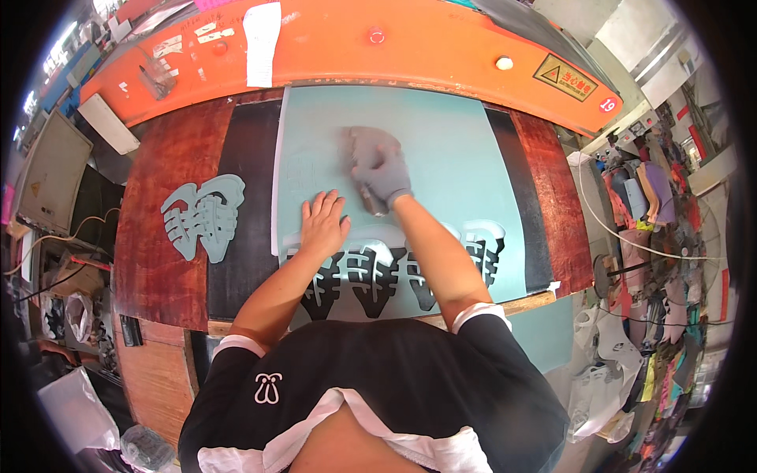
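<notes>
Nearest, a row of cut-out shapes [373, 276] edges a pale green sheet [457, 158]. The bare left hand [323, 223] lies flat there, fingers slightly apart. Beyond, mid-sheet, the gloved right hand [384, 173] partly covers a blurred tool [376, 207]; I can't tell how its fingers close. It looks like positioning, calling for careful alignment.

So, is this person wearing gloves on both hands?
No, the right hand wears a grey glove, while the left hand, resting on the pale green sheet, is bare.
</notes>
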`<state>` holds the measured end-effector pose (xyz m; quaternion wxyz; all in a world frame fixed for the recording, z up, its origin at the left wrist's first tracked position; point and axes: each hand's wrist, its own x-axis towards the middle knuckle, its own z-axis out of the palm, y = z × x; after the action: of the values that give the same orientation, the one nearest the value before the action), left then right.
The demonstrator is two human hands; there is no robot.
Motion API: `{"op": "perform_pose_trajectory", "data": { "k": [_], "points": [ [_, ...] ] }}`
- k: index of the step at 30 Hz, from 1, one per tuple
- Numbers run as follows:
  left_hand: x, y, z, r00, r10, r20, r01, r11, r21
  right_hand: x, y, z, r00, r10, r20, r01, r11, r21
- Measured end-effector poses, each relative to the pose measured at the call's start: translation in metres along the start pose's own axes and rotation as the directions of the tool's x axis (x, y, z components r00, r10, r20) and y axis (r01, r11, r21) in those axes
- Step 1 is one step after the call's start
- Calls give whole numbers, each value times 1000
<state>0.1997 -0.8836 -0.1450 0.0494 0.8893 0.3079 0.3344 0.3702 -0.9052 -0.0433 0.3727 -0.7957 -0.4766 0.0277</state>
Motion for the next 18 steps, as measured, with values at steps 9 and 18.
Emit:
{"op": "perform_pose_trajectory", "data": {
  "k": [9,18],
  "points": [
    [1,0,2,1000,-3,30,2,999,36,9,59,-66,985,101,-137,-100,995,16],
    [1,0,-2,998,48,-37,-46,998,51,-3,69,-61,994,-20,-112,-35,885,-463]
  ]
}}
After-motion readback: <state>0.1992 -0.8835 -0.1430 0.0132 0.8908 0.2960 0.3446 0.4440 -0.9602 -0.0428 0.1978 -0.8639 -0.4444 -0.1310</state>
